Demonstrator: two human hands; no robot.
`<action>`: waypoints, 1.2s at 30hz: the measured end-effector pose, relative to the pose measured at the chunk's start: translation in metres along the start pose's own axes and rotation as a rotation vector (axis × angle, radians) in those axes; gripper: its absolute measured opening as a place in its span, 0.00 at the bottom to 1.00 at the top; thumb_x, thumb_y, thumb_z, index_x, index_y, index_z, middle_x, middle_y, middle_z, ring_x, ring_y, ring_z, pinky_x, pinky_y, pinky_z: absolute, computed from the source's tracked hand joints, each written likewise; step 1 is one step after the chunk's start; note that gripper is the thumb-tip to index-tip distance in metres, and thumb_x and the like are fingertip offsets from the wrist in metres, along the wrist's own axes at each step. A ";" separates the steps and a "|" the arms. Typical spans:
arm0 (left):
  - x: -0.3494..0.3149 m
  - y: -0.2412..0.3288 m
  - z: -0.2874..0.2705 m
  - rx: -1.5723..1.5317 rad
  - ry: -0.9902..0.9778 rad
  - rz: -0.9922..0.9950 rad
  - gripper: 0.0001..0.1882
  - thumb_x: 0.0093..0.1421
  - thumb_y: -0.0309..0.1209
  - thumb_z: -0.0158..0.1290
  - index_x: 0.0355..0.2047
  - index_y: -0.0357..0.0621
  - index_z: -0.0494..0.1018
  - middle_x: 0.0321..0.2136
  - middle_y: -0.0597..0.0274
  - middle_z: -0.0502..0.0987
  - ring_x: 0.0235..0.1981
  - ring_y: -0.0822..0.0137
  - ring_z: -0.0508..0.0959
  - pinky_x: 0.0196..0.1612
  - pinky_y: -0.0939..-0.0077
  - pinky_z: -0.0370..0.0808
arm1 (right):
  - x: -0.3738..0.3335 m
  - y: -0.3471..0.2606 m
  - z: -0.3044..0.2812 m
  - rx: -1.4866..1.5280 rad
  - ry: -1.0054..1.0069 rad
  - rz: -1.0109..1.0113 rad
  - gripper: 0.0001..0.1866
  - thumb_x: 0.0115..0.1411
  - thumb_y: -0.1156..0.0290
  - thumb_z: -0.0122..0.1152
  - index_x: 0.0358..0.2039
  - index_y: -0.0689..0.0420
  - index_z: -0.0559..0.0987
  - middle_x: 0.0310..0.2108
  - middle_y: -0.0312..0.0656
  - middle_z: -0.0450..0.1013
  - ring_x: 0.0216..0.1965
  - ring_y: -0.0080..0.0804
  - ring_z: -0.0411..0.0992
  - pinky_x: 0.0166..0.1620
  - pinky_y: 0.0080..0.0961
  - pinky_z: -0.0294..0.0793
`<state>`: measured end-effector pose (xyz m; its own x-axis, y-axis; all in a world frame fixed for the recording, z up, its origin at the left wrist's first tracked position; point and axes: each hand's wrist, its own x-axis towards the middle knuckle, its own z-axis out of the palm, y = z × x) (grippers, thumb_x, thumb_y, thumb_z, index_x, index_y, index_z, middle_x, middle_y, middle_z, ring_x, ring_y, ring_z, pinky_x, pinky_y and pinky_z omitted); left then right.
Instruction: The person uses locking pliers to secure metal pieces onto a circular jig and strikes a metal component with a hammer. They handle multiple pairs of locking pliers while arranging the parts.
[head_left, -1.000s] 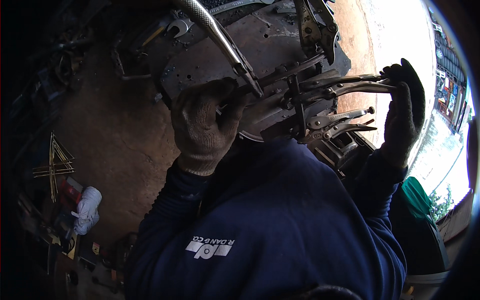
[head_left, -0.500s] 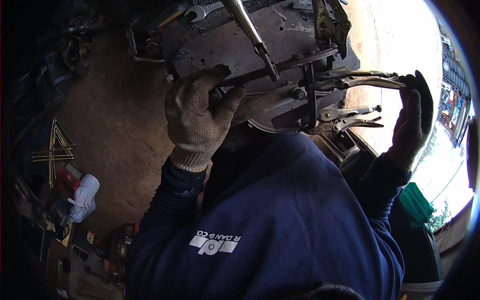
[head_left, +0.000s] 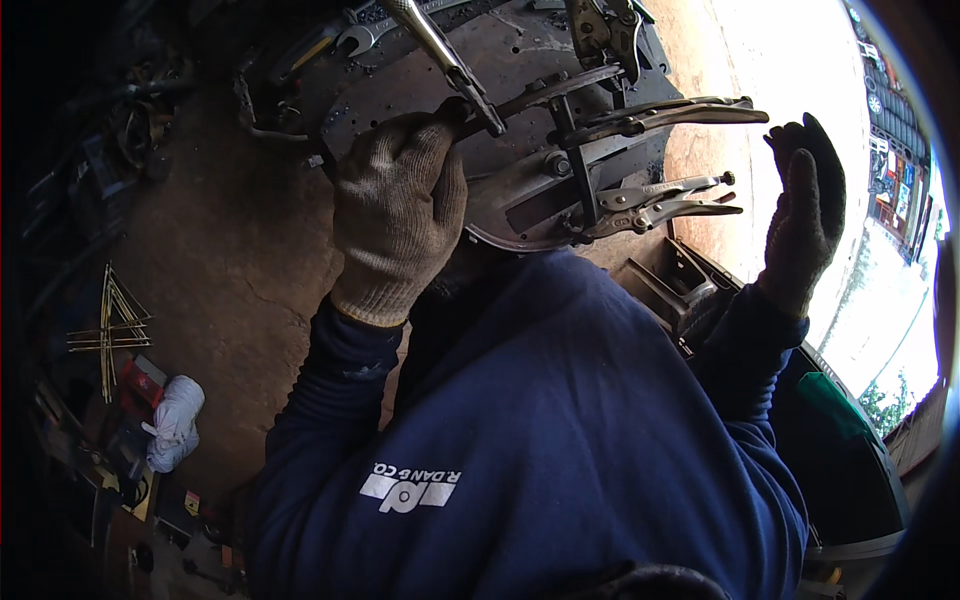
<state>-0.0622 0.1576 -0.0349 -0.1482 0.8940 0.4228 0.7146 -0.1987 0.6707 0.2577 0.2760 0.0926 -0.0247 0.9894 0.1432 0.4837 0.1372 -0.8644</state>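
Note:
My left hand [head_left: 398, 215], in a knitted work glove, is closed at the left end of a dark curved metal bar [head_left: 560, 90]; its fingertips are partly hidden. The bar lies over a dark metal plate [head_left: 400, 85] on the workbench. Locking pliers [head_left: 680, 114] reach out to the right from the bar and a crosspiece, with a second pair of locking pliers [head_left: 660, 206] clamped below. More locking pliers grip the work at the top [head_left: 607, 38] and upper left [head_left: 445, 50]. My gloved right hand [head_left: 803, 215] hangs open beside the plier handles, touching nothing.
An open-ended wrench [head_left: 362, 38] lies at the plate's far left. Thin yellowish rods [head_left: 108, 325] and a white bundle [head_left: 176, 422] are on the floor to the left. A dark metal frame [head_left: 675, 285] stands below the pliers, near my right arm.
My right hand has come away from the upper locking pliers' handles. My left hand's fingers and thumb have drawn together at the bar. The bench work appears shifted left and up in view.

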 end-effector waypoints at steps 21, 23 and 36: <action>-0.006 0.015 0.001 0.249 -0.007 0.017 0.14 0.62 0.27 0.60 0.48 0.43 0.80 0.36 0.52 0.80 0.36 0.52 0.82 0.39 0.61 0.81 | -0.055 0.023 -0.048 0.057 0.182 0.012 0.22 0.65 0.68 0.64 0.56 0.67 0.78 0.46 0.49 0.80 0.48 0.38 0.78 0.57 0.33 0.75; -0.006 0.016 0.001 0.276 -0.007 0.019 0.14 0.61 0.27 0.60 0.49 0.44 0.80 0.36 0.52 0.80 0.37 0.51 0.82 0.40 0.59 0.81 | -0.061 0.024 -0.052 0.068 0.200 0.035 0.22 0.66 0.68 0.63 0.56 0.67 0.78 0.46 0.49 0.80 0.48 0.38 0.78 0.57 0.32 0.75; -0.024 0.047 0.002 0.298 -0.015 0.227 0.13 0.61 0.30 0.63 0.45 0.42 0.79 0.40 0.54 0.83 0.42 0.54 0.82 0.45 0.57 0.79 | -0.091 0.055 -0.073 0.106 0.251 0.126 0.22 0.67 0.67 0.65 0.58 0.63 0.77 0.49 0.47 0.80 0.52 0.35 0.78 0.57 0.31 0.75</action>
<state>-0.0240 0.1277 -0.0144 0.0451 0.8469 0.5299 0.8960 -0.2689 0.3534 0.3503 0.1897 0.0671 0.2536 0.9578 0.1349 0.3750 0.0312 -0.9265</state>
